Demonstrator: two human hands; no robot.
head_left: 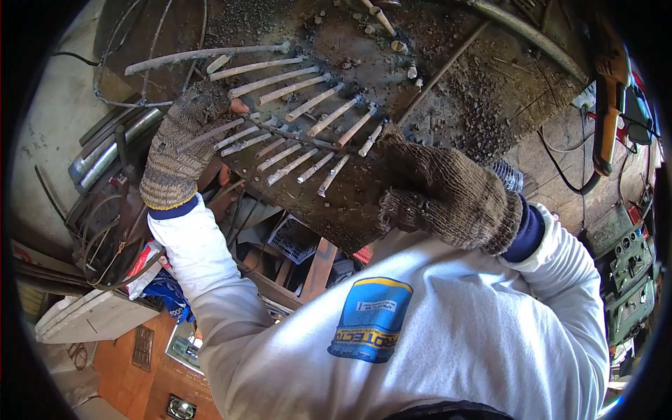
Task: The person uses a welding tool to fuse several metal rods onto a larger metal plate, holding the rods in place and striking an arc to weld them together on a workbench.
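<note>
Several short, pale metal rods [280, 87] fan out in a curved row over the dark metal tabletop. Below them, more short rods [282, 164] line up along a thin curved bar [308, 138]. My left hand [185, 136], in a knitted brown-grey work glove, is closed around the left end of this rod piece; a bare fingertip shows through the glove. My right hand [448, 189], in a darker brown knitted glove, is by the right end, its upper fingertips at the last short rod [371, 138]. A gap shows between its fingers and thumb, with nothing visible between them.
Dark grit and loose metal bits litter the tabletop [462, 105]. A long thin rod [444, 70] and a thick curved bar [532, 42] lie at the far right. An orange power tool [609, 91] with a cable is beyond. Metal tubes [119, 154] stand left; a crate [290, 238] is below.
</note>
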